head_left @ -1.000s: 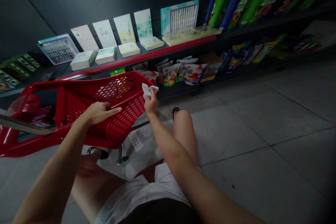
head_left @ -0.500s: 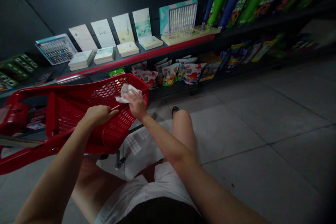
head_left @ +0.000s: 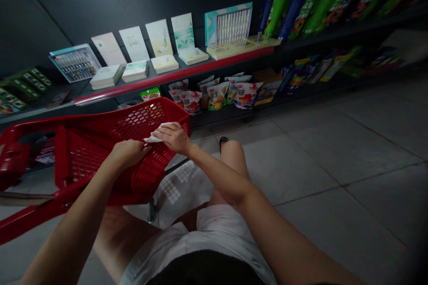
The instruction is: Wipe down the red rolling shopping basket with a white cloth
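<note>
A red plastic shopping cart (head_left: 90,120) with perforated walls stands in front of me on the left. My left hand (head_left: 129,153) is closed around the cart's near rim. A white cloth (head_left: 154,137), perhaps a wipe, lies under the fingers of my right hand (head_left: 174,138), which presses it on the same rim close to the front corner. The cloth's left end reaches nearly to my left hand. My right fingers lie together over the cloth, and part of it is hidden beneath them.
Behind the cart runs a dark shelf with a red edge strip (head_left: 187,72), bearing notebooks (head_left: 135,70) and a boxed pen set (head_left: 234,24). Snack bags (head_left: 217,95) fill the lower shelf. Green and blue packs (head_left: 294,13) stand at right. Grey floor tiles (head_left: 314,142) stretch rightward.
My right hand has moved slightly down with the cloth, which now looks flatter against the near rim. The cart sits slightly lower in view. My left hand keeps its hold.
</note>
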`<state>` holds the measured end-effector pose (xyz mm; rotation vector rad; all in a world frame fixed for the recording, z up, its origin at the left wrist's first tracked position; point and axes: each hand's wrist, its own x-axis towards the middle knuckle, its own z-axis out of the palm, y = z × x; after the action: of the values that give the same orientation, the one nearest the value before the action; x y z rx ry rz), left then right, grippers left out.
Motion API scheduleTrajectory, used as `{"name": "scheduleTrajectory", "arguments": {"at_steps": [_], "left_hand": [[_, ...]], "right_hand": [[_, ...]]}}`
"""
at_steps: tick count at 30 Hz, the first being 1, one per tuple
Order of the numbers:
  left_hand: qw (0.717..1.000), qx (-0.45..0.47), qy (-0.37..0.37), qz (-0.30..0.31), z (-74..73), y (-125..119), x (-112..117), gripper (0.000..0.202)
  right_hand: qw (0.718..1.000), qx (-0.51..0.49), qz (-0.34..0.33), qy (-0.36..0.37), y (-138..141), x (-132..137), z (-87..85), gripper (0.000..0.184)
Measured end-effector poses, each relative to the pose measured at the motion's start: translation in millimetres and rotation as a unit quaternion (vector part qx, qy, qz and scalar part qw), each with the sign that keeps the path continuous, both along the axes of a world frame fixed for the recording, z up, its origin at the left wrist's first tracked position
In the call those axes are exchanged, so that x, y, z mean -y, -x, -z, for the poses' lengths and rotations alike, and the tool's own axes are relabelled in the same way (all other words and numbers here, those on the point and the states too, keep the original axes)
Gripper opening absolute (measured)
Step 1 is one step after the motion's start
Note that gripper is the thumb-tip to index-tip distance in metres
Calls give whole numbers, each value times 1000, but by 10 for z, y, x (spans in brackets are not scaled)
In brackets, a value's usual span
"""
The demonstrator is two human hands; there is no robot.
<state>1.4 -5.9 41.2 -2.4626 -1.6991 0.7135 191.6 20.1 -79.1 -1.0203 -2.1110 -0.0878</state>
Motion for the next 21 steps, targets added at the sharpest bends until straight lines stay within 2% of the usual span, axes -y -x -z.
{"name": "scheduleTrajectory", "arguments": {"at_steps": [4,5,7,9,12,14,16,21], "left_hand": [[1000,-10,7,0,2,-11,41,66],[1000,-11,7,-1,3,-13,43,66],[1000,-11,5,-3,5,-16,43,65],[1000,-9,3,-4,5,-14,41,65],[1000,-9,3,0,3,-15,40,64],[1000,-7,7,1,1,-23,40,65],[1000,-5,9,-1,0,-34,41,66],[1000,-10,4,-7,-3,-29,63,63]], "right_hand": [[983,-54,159,67,-69,-6,-133,41],[981,-53,175,68,-65,19,-163,45],[986,-25,153,56,-45,94,-221,56],[994,4,98,54,-67,151,-278,59],[996,41,1,76,-211,121,-352,44],[996,56,-30,65,-285,56,-370,31],[997,62,-25,25,-254,6,-344,25],[995,91,17,-44,17,-89,-151,37]]}}
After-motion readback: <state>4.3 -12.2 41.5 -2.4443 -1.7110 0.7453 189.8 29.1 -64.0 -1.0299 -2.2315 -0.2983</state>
